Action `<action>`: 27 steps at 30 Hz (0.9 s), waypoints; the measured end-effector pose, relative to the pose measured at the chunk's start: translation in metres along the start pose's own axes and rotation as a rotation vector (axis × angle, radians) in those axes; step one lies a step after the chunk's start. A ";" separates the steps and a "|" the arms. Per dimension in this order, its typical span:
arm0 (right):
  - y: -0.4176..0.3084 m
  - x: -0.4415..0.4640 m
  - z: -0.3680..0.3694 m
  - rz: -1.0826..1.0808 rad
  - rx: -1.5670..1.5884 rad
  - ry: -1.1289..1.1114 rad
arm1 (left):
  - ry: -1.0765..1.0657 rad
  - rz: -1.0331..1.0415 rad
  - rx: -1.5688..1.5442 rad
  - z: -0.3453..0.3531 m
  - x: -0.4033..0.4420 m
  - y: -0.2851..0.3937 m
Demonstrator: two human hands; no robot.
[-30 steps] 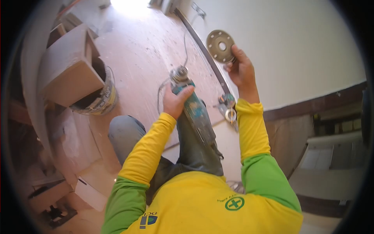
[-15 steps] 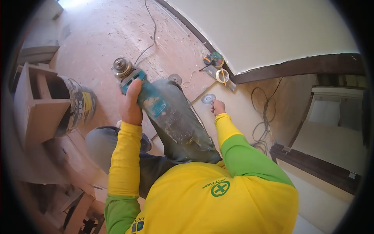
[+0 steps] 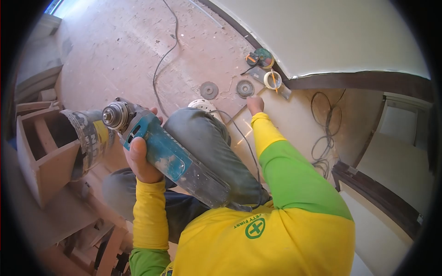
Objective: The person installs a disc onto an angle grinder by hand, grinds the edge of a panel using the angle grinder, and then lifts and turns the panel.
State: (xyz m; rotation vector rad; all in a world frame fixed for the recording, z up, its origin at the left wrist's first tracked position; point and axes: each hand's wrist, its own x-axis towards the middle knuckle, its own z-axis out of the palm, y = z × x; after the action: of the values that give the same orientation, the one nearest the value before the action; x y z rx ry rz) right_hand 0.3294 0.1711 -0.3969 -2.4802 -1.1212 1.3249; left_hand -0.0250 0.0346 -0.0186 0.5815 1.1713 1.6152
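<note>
My left hand (image 3: 142, 158) is wrapped round the teal and grey angle grinder (image 3: 168, 156), whose bare metal spindle points to the upper left. The grinder's body lies across my raised knee. At the floor, my right hand (image 3: 254, 105) is closed just below a grey disc (image 3: 245, 89); whether its fingers touch the disc or hold anything is hidden. A second grey disc (image 3: 209, 90) lies flat on the floor to the left of the first.
A tape roll (image 3: 272, 80) with a pencil, a tape measure (image 3: 252, 58) and a green disc (image 3: 264, 58) sit by the wall. Cable coils (image 3: 326, 133) lie on the right. A bucket (image 3: 87, 138) stands beside an open wooden box (image 3: 50, 161) on the left.
My right hand has lowered from holding up a large disc to the floor near the grey disc. My left hand and the grinder have shifted left and nearer to the camera.
</note>
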 end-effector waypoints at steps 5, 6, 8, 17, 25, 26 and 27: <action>-0.075 -0.040 0.024 -0.430 -0.238 0.006 | 0.116 -0.037 -0.024 0.012 0.000 0.003; -0.084 -0.040 0.040 -0.570 -0.284 0.009 | 0.122 -0.050 -0.041 0.012 0.000 0.003; -0.106 -0.050 0.058 -0.722 -0.323 0.001 | 0.137 -0.052 -0.050 0.011 0.000 0.003; -0.151 -0.061 0.083 -0.482 -0.627 -0.058 | 0.056 -0.036 0.050 -0.005 0.006 0.008; -0.165 -0.094 0.022 -0.346 0.217 -0.306 | 0.021 -0.043 -0.066 -0.009 0.001 0.013; -0.176 -0.111 0.007 -0.301 0.384 -0.330 | 0.028 -0.024 -0.072 -0.008 -0.003 0.016; -0.185 -0.130 -0.010 -0.336 0.414 -0.329 | 0.046 -0.006 -0.060 -0.005 -0.008 0.019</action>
State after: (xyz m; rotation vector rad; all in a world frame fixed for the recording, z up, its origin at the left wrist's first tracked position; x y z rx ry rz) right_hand 0.1890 0.2217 -0.2263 -1.7425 -1.1185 1.6865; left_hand -0.0342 0.0251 -0.0023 0.5044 1.1530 1.6604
